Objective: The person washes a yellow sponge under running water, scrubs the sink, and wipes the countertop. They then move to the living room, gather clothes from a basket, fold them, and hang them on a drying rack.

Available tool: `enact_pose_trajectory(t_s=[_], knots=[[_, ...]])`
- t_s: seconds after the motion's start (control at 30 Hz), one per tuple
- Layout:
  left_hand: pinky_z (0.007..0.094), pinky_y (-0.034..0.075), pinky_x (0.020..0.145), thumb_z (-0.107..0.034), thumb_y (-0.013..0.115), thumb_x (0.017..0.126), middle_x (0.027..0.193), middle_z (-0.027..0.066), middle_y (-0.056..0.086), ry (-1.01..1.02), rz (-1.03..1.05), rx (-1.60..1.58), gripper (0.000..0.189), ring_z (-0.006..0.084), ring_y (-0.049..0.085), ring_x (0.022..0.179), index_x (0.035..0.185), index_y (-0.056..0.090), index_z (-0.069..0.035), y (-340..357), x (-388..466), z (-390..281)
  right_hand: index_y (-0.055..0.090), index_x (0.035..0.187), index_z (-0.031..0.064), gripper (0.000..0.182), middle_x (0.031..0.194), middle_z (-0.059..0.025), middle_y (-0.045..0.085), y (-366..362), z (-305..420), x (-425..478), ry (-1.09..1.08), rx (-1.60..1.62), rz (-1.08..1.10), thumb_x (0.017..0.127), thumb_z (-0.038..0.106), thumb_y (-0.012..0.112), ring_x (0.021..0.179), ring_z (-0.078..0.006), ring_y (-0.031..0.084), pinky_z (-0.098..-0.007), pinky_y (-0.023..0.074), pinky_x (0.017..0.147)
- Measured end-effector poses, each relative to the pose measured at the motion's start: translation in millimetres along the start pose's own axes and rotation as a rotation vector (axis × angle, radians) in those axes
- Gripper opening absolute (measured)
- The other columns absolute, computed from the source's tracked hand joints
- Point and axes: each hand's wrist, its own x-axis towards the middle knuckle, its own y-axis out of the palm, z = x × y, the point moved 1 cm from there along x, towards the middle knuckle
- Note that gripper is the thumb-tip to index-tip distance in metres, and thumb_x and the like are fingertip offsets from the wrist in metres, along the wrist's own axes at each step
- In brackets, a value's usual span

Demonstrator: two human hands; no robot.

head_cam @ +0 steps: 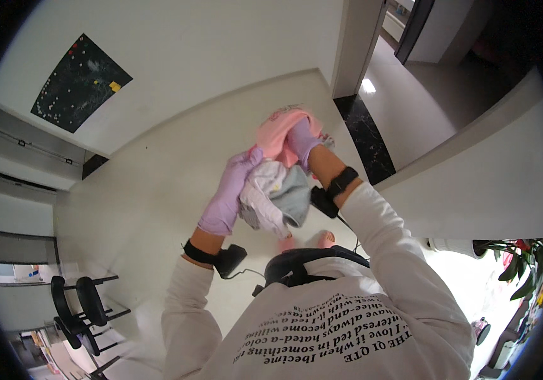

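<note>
Both of my hands wear thin purple gloves and are raised in front of me above the floor. My left hand (pixel 241 178) grips the edge of a pink garment (pixel 272 131) with pale clothing bunched against it. My right hand (pixel 303 141) is partly inside the folds of the pink garment; its fingertips are hidden. Below the pink cloth hang a white garment (pixel 267 183) and a grey garment (pixel 294 195), crumpled together. A patterned bit of cloth (pixel 327 140) shows beyond my right hand.
Black chairs (pixel 92 300) stand at the lower left. A black board (pixel 81 84) hangs on the wall. A doorway with a dark marble threshold (pixel 365 137) lies at the upper right. A potted plant (pixel 456 247) is at the right. Black devices with cables are strapped to both wrists.
</note>
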Motion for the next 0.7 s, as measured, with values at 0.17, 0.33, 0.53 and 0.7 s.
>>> enact_pose_trajectory(t_s=[0.17, 0.33, 0.53, 0.7], knots=[[0.0249, 0.053, 0.064, -0.022, 0.059, 0.091, 0.082, 0.0039, 0.066, 0.081, 0.054, -0.077, 0.019, 0.0109, 0.063, 0.072, 0.090, 0.065, -0.003, -15.8, -14.5, 16.5, 0.063, 0.096, 0.0022, 0.021, 0.100, -0.0147, 0.063, -23.1, 1.7, -16.2, 0.056, 0.302, -0.003, 0.083, 0.016, 0.057, 0.089, -0.0221, 0.059, -0.0329, 0.0476, 0.077], [0.0245, 0.053, 0.064, -0.021, 0.058, 0.092, 0.082, 0.0036, 0.066, 0.127, 0.048, -0.125, 0.019, 0.0107, 0.063, 0.071, 0.090, 0.065, -0.004, -19.5, -22.1, 14.1, 0.063, 0.097, 0.0018, 0.022, 0.100, -0.0138, 0.063, -44.0, 2.6, -40.9, 0.140, 0.503, 0.008, 0.081, 0.016, 0.058, 0.090, -0.0198, 0.059, -0.0316, 0.0471, 0.078], [0.0238, 0.052, 0.063, -0.022, 0.056, 0.093, 0.081, 0.0021, 0.065, 0.134, 0.046, -0.018, 0.022, 0.0092, 0.061, 0.069, 0.090, 0.065, -0.002, -27.9, -22.3, 17.6, 0.063, 0.099, 0.0013, 0.024, 0.099, -0.0126, 0.063, -47.0, 18.9, -62.9, 0.225, 0.635, 0.123, 0.079, 0.016, 0.060, 0.090, -0.0171, 0.058, -0.0300, 0.0465, 0.079], [0.0237, 0.050, 0.063, -0.026, 0.056, 0.093, 0.084, 0.0021, 0.064, 0.017, -0.023, 0.121, 0.025, 0.0090, 0.060, 0.070, 0.094, 0.063, -0.002, -36.7, -13.1, 12.5, 0.062, 0.100, 0.0009, 0.027, 0.099, -0.0116, 0.063, -38.8, 53.7, -57.3, 0.294, 0.449, 0.409, 0.078, 0.016, 0.062, 0.091, -0.0148, 0.058, -0.0286, 0.0459, 0.080]])
